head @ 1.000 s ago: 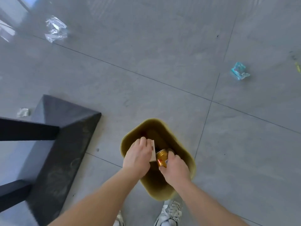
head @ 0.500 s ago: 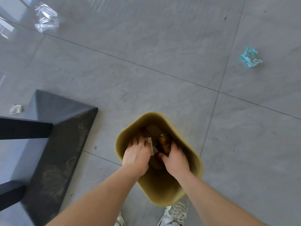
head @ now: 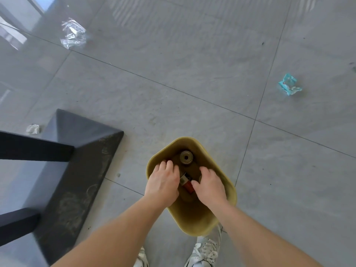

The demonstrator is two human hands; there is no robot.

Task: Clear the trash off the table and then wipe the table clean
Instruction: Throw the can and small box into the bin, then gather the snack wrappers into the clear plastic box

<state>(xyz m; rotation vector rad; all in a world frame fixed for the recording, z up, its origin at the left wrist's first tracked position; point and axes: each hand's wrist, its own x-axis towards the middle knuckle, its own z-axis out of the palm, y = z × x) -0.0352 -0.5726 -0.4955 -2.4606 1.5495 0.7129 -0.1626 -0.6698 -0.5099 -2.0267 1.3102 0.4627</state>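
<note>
Both hands [head: 162,182] seemingly empty, in bin [head: 194,226].

A can [head: 186,157] stands upright and a red-white pack [head: 186,182] lies inside the olive bin [head: 194,224].

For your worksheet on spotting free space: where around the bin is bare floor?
Bare floor lies between the bin and blue wrapper, and ahead toward the clear wrapper. It is crowded left, by the dark table base.
</note>
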